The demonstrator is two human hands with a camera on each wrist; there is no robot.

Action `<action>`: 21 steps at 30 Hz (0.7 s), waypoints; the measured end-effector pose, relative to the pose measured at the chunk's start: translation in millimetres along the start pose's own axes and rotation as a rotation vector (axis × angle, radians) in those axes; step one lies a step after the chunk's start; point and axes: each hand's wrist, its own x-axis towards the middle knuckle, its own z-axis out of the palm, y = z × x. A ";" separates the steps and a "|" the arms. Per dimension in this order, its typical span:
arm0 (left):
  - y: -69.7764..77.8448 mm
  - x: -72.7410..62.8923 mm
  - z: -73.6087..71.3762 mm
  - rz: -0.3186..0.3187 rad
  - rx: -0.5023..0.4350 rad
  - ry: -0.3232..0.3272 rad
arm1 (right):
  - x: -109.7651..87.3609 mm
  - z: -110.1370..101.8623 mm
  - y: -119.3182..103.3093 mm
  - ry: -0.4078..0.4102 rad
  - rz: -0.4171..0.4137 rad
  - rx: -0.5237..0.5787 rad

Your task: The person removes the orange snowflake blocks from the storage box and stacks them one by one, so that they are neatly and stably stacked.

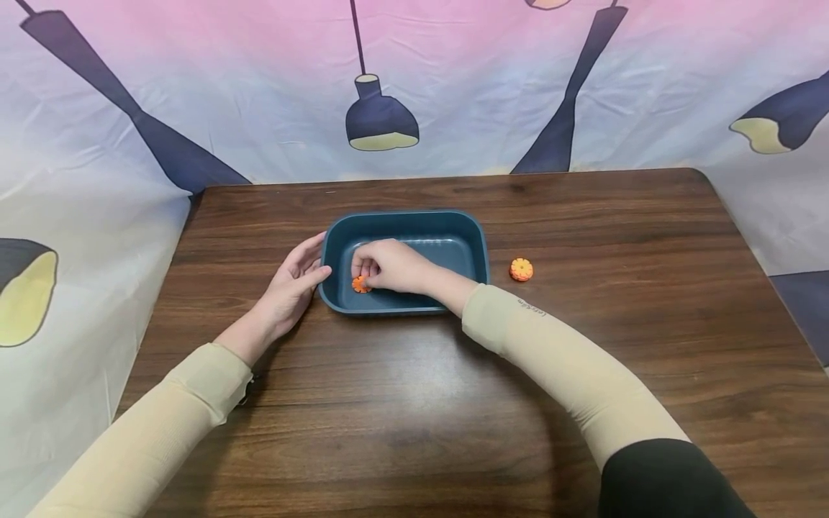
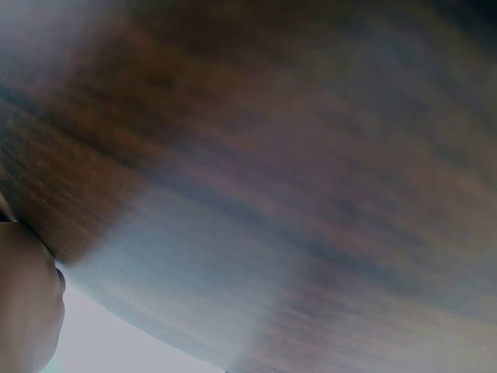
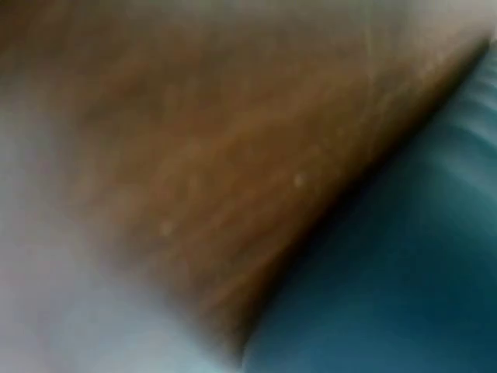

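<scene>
A dark teal rectangular basin (image 1: pixel 404 312) with rounded corners stands on the wooden table. Inside its left part, my right hand (image 1: pixel 396 266) reaches down and pinches an orange notched disc (image 1: pixel 360 285) between thumb and fingers, which partly cover it. At the basin's left end rests my left hand (image 1: pixel 291 291), thumb over the rim and extended fingers along the outer side. The right wrist view is blurred and shows the basin's teal wall (image 3: pixel 404 272) close up. Only a bit of the hand (image 2: pixel 27 299) enters the left wrist view.
To the right of the basin lies a small stack of orange notched discs (image 1: pixel 521 270). The brown wooden table (image 1: pixel 414 424) reaches back to a hanging cloth (image 1: pixel 453 108) printed with lamps. My right forearm crosses the basin's front right rim.
</scene>
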 end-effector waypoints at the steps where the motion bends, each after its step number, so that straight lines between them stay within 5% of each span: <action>1: 0.0 0.0 0.2 0.001 -0.001 -0.001 | -1.2 -2.1 -0.1 0.003 0.003 0.010; 21: -0.2 -0.2 0.1 0.012 -0.010 -0.006 | -53.0 -72.8 -0.2 0.154 0.033 0.087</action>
